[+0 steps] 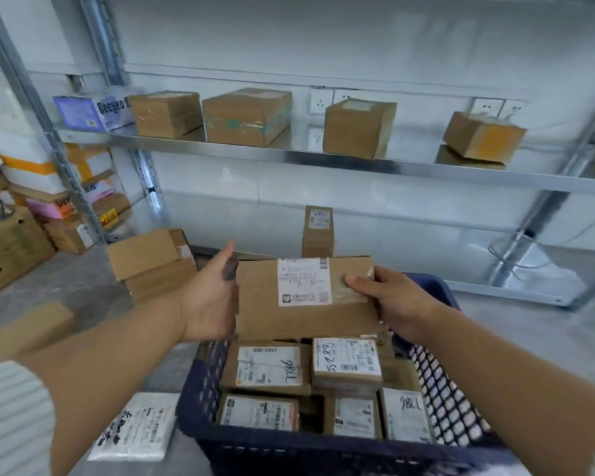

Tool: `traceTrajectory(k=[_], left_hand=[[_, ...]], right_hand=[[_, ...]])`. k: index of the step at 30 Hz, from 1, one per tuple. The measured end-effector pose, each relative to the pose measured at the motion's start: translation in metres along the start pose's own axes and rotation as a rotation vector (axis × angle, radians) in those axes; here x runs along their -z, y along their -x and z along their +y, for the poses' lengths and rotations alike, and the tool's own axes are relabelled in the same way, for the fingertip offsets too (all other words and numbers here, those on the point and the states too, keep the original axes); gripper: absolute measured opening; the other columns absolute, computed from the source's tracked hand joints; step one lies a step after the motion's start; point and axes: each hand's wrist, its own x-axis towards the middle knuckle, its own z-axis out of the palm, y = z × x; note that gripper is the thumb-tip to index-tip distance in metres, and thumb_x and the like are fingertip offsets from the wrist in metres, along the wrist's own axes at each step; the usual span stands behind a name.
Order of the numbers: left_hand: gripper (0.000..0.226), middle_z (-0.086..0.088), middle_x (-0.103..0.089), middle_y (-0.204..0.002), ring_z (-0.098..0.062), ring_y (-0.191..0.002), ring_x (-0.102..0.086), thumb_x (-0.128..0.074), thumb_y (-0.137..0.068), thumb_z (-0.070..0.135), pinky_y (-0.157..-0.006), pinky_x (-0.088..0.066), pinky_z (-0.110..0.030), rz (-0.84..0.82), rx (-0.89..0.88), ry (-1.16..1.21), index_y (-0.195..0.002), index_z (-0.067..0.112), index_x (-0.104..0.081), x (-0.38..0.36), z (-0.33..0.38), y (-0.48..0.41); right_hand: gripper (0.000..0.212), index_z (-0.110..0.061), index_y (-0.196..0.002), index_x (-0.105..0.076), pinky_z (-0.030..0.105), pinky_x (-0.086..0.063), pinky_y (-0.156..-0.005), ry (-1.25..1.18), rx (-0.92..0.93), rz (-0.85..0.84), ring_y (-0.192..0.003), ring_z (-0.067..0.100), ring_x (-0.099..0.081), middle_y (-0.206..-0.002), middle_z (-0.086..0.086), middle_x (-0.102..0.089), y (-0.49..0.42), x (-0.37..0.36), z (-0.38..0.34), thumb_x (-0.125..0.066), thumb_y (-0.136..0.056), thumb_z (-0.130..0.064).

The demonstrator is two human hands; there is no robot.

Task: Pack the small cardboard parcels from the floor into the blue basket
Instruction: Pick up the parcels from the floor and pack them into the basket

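A flat cardboard parcel [265, 314] with a white shipping label hangs over the far end of the blue basket [200, 407]. My right hand [389, 300] grips its right edge, thumb across the top. My left hand [210, 297] lies flat against its left side, fingers straight. Inside the basket lie several labelled parcels, among them one marked "98LL" [268, 367] and one marked "5288" [346, 359]. More parcels sit on the floor: a stack [152, 262] at the left and an upright one [318, 231] behind the held parcel.
A metal shelf [323, 158] spans the wall and carries several cardboard boxes. Stacked cartons and bags [31, 207] fill the left corner. A white plastic mailer [138, 431] lies on the floor left of the basket. A blurred brown box [24, 328] sits at the near left.
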Motion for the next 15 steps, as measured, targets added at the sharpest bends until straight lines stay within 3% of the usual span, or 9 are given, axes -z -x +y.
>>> traceTrajectory(k=[3,5,7,11,15], left_hand=[[0.074,-0.014,-0.063,-0.103,-0.032,-0.101,-0.062,-0.054,-0.076,0.076,-0.093,-0.048,-0.051,0.078,0.046,-0.029,-0.111,0.012,-0.062,-0.013,-0.031,-0.019],[0.05,-0.008,-0.066,-0.115,-0.028,-0.108,-0.062,-0.058,-0.088,0.054,-0.095,-0.05,-0.053,0.192,0.046,-0.222,-0.124,0.019,-0.058,-0.021,-0.053,-0.03],[0.043,-0.003,-0.061,-0.124,-0.024,-0.113,-0.06,-0.057,-0.095,0.036,-0.095,-0.052,-0.047,0.275,0.043,-0.453,-0.136,0.024,-0.048,-0.028,-0.07,-0.034],[0.025,-0.001,-0.064,-0.111,-0.017,-0.098,-0.062,-0.054,-0.099,0.019,-0.072,-0.055,-0.032,0.383,0.151,-0.564,-0.123,0.015,-0.052,-0.029,-0.09,-0.038],[0.023,-0.007,-0.067,-0.111,-0.024,-0.102,-0.065,-0.06,-0.094,0.012,-0.087,-0.057,-0.043,0.412,0.225,-0.639,-0.116,0.012,-0.058,-0.027,-0.104,-0.048]], right_hand=[[0.046,-0.014,-0.123,-0.06,0.049,-0.053,-0.093,-0.032,-0.087,0.043,-0.108,0.029,-0.066,-0.114,0.007,-0.072,0.004,0.027,0.029,-0.071,-0.083,-0.034],[0.034,-0.014,-0.12,-0.061,0.047,-0.055,-0.089,-0.018,-0.15,0.06,-0.105,0.028,-0.067,-0.112,0.007,-0.072,0.007,0.036,0.045,-0.064,-0.091,-0.031],[0.03,-0.014,-0.119,-0.06,0.046,-0.055,-0.089,0.048,-0.212,0.056,-0.104,0.027,-0.066,-0.112,0.007,-0.071,0.008,0.039,0.059,-0.06,-0.094,-0.031],[0.029,-0.013,-0.12,-0.057,0.043,-0.055,-0.09,0.138,-0.333,-0.001,-0.104,0.025,-0.066,-0.113,0.007,-0.069,0.011,0.034,0.086,-0.057,-0.096,-0.03],[0.026,-0.014,-0.119,-0.054,0.037,-0.056,-0.082,0.222,-0.398,-0.021,-0.102,0.023,-0.064,-0.113,0.006,-0.066,0.014,0.034,0.099,-0.057,-0.097,-0.027]])
